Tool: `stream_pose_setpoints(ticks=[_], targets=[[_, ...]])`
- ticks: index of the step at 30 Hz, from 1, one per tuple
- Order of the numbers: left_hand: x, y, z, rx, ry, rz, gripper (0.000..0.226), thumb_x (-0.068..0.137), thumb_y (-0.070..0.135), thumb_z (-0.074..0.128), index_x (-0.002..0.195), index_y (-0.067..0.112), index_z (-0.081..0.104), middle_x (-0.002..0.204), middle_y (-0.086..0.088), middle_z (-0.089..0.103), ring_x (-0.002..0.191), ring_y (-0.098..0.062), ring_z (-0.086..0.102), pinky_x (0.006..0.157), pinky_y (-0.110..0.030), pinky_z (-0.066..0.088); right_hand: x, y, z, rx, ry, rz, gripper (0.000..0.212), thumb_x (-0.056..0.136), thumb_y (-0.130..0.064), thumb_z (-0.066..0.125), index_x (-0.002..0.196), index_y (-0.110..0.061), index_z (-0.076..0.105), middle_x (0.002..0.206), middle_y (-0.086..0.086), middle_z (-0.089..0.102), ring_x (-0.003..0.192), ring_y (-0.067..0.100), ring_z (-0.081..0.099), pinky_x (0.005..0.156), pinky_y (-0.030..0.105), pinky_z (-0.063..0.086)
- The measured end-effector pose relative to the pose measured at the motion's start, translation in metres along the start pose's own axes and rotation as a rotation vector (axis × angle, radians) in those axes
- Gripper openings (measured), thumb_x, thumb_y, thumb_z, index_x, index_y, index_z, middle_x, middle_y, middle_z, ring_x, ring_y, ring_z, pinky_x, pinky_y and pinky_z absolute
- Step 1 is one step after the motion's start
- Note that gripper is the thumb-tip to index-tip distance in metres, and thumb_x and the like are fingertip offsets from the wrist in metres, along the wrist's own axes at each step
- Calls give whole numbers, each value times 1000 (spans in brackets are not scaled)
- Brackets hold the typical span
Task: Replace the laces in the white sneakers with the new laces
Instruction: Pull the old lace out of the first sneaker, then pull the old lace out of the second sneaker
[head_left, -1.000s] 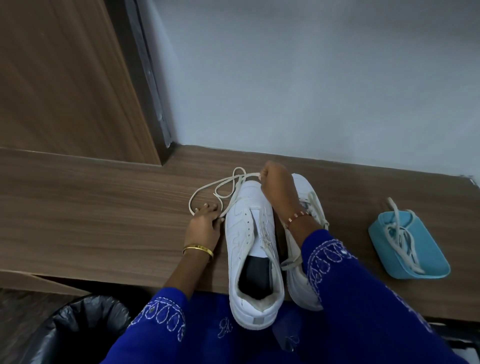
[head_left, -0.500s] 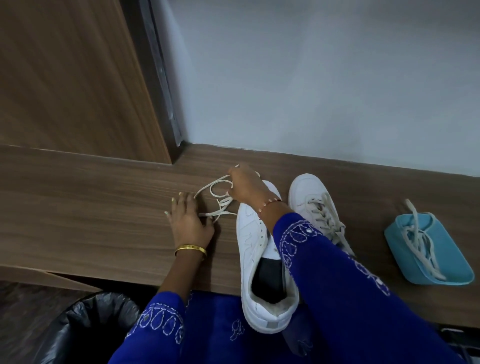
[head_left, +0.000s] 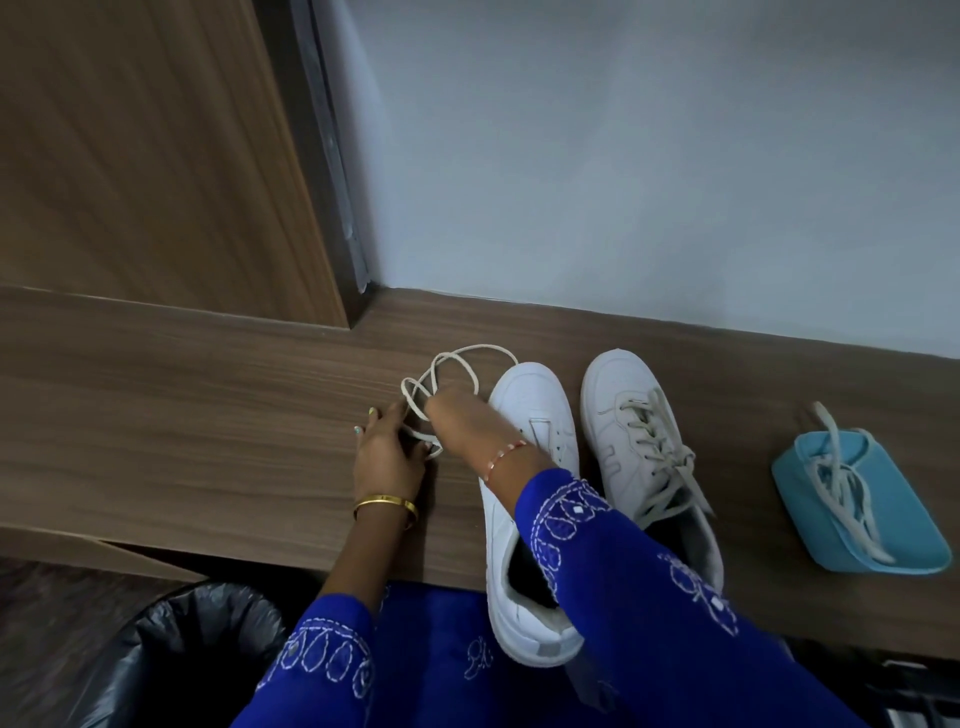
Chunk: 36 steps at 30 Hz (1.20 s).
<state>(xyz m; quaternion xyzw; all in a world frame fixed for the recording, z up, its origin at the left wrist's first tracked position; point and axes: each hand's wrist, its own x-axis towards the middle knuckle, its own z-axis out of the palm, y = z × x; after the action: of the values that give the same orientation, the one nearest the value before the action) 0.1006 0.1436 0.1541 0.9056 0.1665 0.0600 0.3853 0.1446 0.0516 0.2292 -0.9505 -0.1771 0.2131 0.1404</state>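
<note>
Two white sneakers stand on the wooden desk. The left sneaker has no lace in its eyelets; the right sneaker is laced with a cream lace. A loose cream lace lies in loops left of the unlaced shoe's toe. My right hand reaches across that shoe and grips the lace loops with curled fingers. My left hand lies flat on the desk beside them and presses one end of the lace. A light blue tray at the right holds more laces.
A wooden panel rises at the back left and a pale wall behind the desk. A bin with a black liner stands below the desk's front edge at the left. The unlaced sneaker's heel hangs over that edge.
My right hand has moved left off the shoe's toe and gathered the loose lace into loops. My left hand stays flat on the desk. The camera has shifted a little.
</note>
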Motion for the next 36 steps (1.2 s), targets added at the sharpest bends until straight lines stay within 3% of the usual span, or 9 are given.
stream_pose_setpoints(ticks=[4, 7, 10, 14, 16, 22, 27, 31, 36], targets=[[-6, 3, -2, -84, 53, 36, 51, 73, -6, 64, 121, 11, 59, 112, -15, 65, 118, -39, 51, 97, -50, 42, -9, 7, 7, 22, -70, 12, 24, 97, -7, 36, 92, 12, 50, 118, 25, 55, 118, 38, 50, 96, 40, 41], [-11, 11, -8, -154, 147, -80, 27, 80, -2, 61, 106, 3, 69, 106, -21, 67, 113, -33, 57, 84, -32, 44, -6, -1, 2, 65, 69, -62, 23, 90, -2, 45, 106, 7, 59, 112, 24, 60, 107, 38, 57, 83, 37, 46], [-11, 25, -26, -626, 167, -301, 18, 81, -4, 62, 98, -2, 69, 79, -12, 71, 83, -27, 67, 72, -26, 51, 3, -8, 2, 206, 101, -105, 22, 83, 1, 56, 102, 8, 65, 100, 21, 64, 97, 33, 59, 74, 29, 43], [-6, 43, -61, -1051, 200, -440, 25, 79, -15, 55, 77, 8, 64, 51, 6, 66, 50, -5, 62, 51, -15, 52, -4, -28, -3, 689, 218, -50, 17, 79, 2, 65, 95, 6, 69, 84, 14, 67, 82, 21, 58, 68, 18, 47], [-3, 47, -79, -1075, 275, -428, 27, 78, -15, 55, 77, 10, 64, 52, 6, 66, 53, -9, 62, 52, -17, 52, -6, -43, -6, 967, 189, -25, 22, 78, 4, 68, 99, 6, 67, 93, 19, 68, 82, 21, 61, 75, 30, 53], [2, 48, -116, -1000, 316, -225, 25, 81, -11, 53, 79, 12, 64, 57, 9, 68, 58, -5, 64, 59, -18, 54, -8, -57, -22, 1652, -16, -89, 11, 84, 12, 57, 91, 5, 60, 92, 14, 65, 66, 16, 65, 63, 22, 55], [15, 26, -84, -667, 184, -317, 25, 79, -11, 56, 99, 0, 67, 50, 9, 65, 66, -17, 63, 67, -25, 51, 3, -43, -1, 1417, -14, 155, 22, 89, 8, 49, 77, -9, 56, 91, 17, 61, 69, 16, 57, 60, 22, 52], [11, 10, -67, -405, 103, -380, 34, 79, 1, 62, 113, -1, 63, 106, -25, 66, 105, -36, 60, 91, -41, 48, 3, -28, 3, 717, -5, 143, 15, 86, 2, 48, 79, 5, 61, 80, 18, 60, 80, 28, 56, 67, 31, 47], [-6, 26, -66, -154, 146, -158, 27, 84, 4, 57, 110, 1, 62, 110, -20, 64, 106, -35, 56, 84, -27, 39, -12, -24, -25, 228, 47, 30, 26, 93, -5, 44, 108, 6, 61, 115, 21, 61, 106, 34, 57, 81, 30, 43]])
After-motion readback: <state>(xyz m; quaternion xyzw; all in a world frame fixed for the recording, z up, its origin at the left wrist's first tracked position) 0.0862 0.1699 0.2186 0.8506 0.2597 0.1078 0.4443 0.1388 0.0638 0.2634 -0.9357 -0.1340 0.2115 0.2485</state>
